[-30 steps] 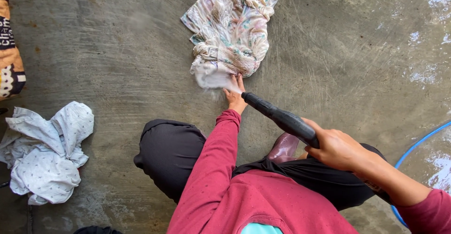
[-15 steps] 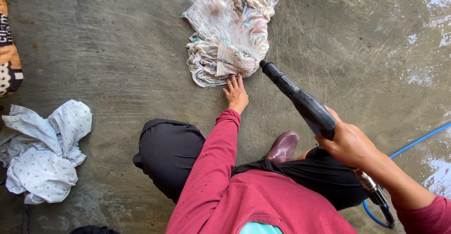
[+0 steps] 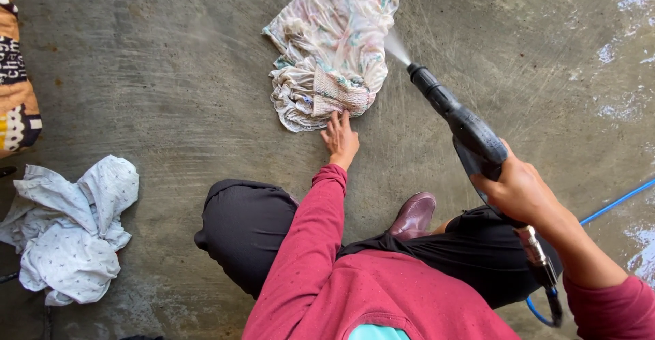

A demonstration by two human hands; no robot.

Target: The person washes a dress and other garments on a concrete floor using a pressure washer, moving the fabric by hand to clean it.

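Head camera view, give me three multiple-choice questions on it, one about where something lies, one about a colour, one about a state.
1. Where does the crumpled white cloth lie, from the person's side?
A. On the concrete floor to the left
B. Under the brown boot
C. Draped over the blue hose

2. What colour are the person's sleeves?
A. Yellow
B. Dark red
C. White

3. What is the black spray wand doing?
A. Lying on the floor, shut off
B. Spraying water toward the floral cloth
C. Wrapped inside the cloth

Answers:
1. A, it lies bunched on the bare floor at the left, apart from both hands.
2. B, both forearms wear dark red fabric.
3. B, mist fans from its nozzle while the right hand grips it and the left hand presses the floral cloth's near edge.
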